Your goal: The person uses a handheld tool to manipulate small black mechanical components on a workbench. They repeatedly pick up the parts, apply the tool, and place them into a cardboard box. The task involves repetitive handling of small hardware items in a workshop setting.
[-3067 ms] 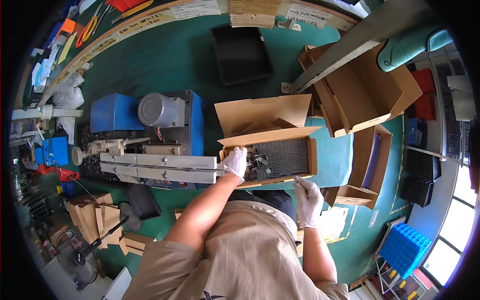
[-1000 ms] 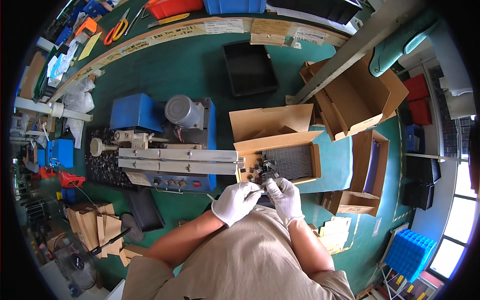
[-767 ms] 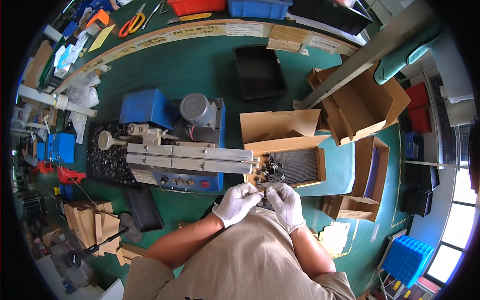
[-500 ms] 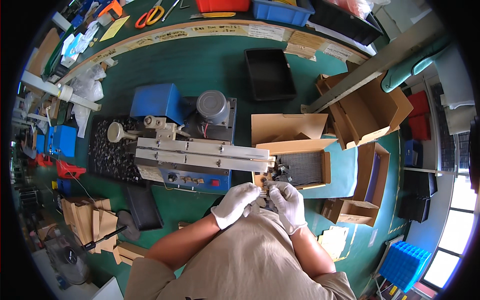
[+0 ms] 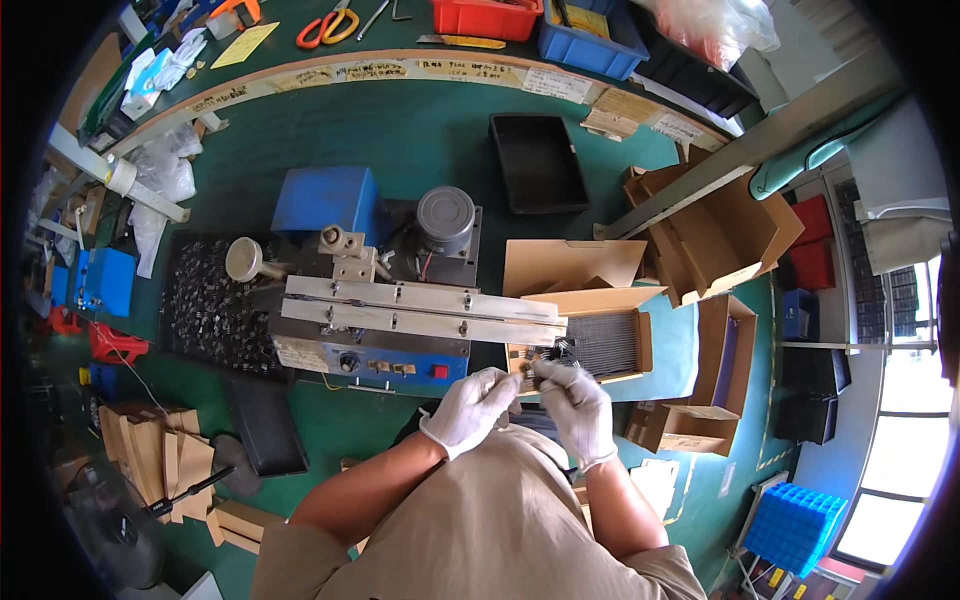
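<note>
My left hand [image 5: 470,410], in a white glove, is closed with thumb and fingers pressed together. Whatever its fingertips hold is too small to make out. My right hand [image 5: 580,407], also gloved, is closed in a pinch at the near left corner of a shallow cardboard box [image 5: 645,342]. Small dark parts with metal pins [image 5: 560,352] lie loose in that corner, right by its fingertips, and what the fingers grip is hidden. Rows of thin grey pieces [image 5: 608,343] fill the rest of the box. The long metal rail [image 5: 420,310] of a bench machine ends over the box's left side.
Left of the machine, a black tray [image 5: 215,310] holds many small dark parts. An empty black tray [image 5: 540,165] lies behind. Open cardboard cartons [image 5: 715,225] stand at the right, beside a slanting metal post [image 5: 740,135]. A shelf edge [image 5: 450,68] crosses the back.
The whole view has shifted and tilted slightly. My right fingertips have moved a little toward the loose parts at the box corner. My left hand stays nearly in place, still closed.
</note>
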`<state>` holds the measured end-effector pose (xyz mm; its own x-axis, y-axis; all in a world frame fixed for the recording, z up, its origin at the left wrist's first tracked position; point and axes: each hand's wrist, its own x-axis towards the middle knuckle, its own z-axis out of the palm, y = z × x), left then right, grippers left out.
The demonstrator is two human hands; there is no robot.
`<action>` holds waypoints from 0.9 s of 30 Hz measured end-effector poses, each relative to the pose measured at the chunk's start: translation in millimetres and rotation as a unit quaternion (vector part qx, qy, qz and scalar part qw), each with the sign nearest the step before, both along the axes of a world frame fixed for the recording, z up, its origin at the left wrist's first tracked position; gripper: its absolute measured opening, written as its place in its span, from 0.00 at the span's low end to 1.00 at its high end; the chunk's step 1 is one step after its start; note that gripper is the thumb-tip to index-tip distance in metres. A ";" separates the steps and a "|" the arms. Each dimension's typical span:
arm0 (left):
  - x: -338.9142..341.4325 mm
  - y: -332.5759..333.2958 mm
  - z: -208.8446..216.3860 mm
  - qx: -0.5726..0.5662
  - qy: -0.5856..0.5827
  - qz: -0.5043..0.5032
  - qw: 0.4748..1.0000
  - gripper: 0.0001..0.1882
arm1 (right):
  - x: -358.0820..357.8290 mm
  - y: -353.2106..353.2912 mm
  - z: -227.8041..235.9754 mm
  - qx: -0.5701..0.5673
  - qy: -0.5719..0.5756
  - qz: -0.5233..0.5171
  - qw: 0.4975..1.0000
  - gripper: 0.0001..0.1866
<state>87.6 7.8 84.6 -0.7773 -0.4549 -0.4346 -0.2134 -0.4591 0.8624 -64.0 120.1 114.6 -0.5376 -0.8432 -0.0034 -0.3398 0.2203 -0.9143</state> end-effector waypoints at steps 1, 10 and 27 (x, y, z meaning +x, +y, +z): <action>4.2 -1.9 -1.7 0.021 0.003 0.003 1.000 0.12 | -8.1 -3.9 9.5 -0.018 0.137 -0.002 0.990 0.14; 33.5 -7.0 -15.2 -0.083 -0.021 -0.094 0.992 0.13 | -69.1 -32.3 11.9 0.013 0.337 0.047 0.940 0.13; 16.2 8.7 -45.0 -0.075 -0.041 -0.087 0.993 0.16 | -66.6 -48.5 19.1 -0.038 0.306 0.071 0.949 0.19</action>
